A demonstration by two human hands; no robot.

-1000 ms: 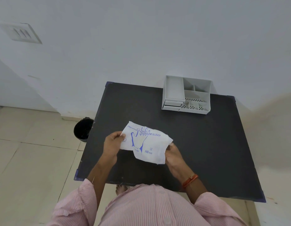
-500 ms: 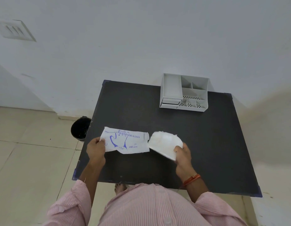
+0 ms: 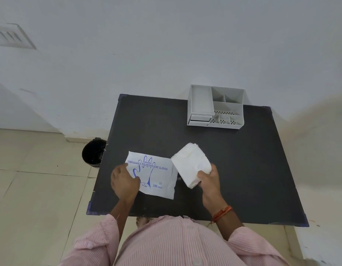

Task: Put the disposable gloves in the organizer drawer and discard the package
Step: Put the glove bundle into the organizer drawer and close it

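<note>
A flat white package [image 3: 155, 175] printed in blue with a glove outline lies over the near part of the black table [image 3: 243, 169]. My left hand [image 3: 124, 182] grips its left edge. My right hand [image 3: 208, 179] holds a folded white stack of disposable gloves [image 3: 190, 165], out of the package and just to its right, a little above the tabletop. The white organizer [image 3: 216, 107] stands at the table's far edge; its small drawer [image 3: 200, 120] at the lower left front looks slightly pulled out.
A black bin [image 3: 93, 152] stands on the tiled floor beside the table's left edge. A white wall rises right behind the organizer. My pink striped sleeves fill the bottom of the view.
The glove stack came out of the package: my right hand drew it out to the right while my left hand pulled the package left, then laid it flatter.
</note>
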